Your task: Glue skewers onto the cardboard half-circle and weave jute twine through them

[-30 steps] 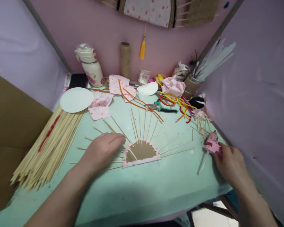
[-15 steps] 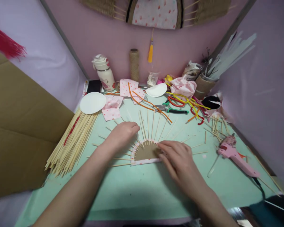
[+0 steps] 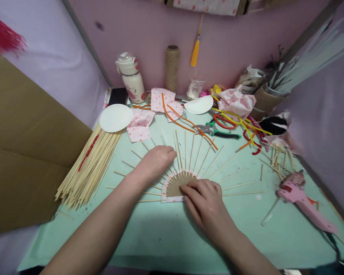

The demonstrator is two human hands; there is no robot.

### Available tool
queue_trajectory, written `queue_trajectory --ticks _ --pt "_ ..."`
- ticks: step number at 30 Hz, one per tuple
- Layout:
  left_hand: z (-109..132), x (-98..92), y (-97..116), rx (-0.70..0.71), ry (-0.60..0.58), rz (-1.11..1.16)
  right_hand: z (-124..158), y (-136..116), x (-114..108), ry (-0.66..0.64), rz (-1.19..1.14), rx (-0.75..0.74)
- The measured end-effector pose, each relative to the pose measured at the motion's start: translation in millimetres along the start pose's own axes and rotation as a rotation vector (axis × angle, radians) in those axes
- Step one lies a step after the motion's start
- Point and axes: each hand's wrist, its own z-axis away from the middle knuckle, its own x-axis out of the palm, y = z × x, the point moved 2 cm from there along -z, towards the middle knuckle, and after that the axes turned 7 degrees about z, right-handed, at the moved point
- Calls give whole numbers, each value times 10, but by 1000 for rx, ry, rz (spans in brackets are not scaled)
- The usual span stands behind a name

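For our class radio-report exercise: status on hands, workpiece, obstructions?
Left hand over thin wooden sticks, grip unclear; right hand over cardboard half-disc. Sticks fanned around its curved edge. Pink glue gun off right, clear of hands.

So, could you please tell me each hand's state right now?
Left hand: fingers together at the thin sticks; grip cannot be told.
Right hand: fingertips on the half-round cardboard; grip cannot be told.

Half-disc (image 3: 176, 186): matt cardboard, cloth edging (image 3: 174, 199); radiating sticks (image 3: 192, 152): bare wood; glue gun (image 3: 307, 204): smooth plastic; twine roll (image 3: 172, 69): rough.
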Motion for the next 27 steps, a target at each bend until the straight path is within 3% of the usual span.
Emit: queue_trajectory --ticks 15,21,23,27 --pt "-5 52 -50 10 4 4 -2 -11 68 20 7 70" --pt "-2 59 -39 32 16 41 -1 24 -57 99 0 72" --pt "5 70 -39 31 11 26 -32 43 -154 209 -31 136" --pt "30 105 -50 40 38 40 -125 35 -446 635 -122 422"
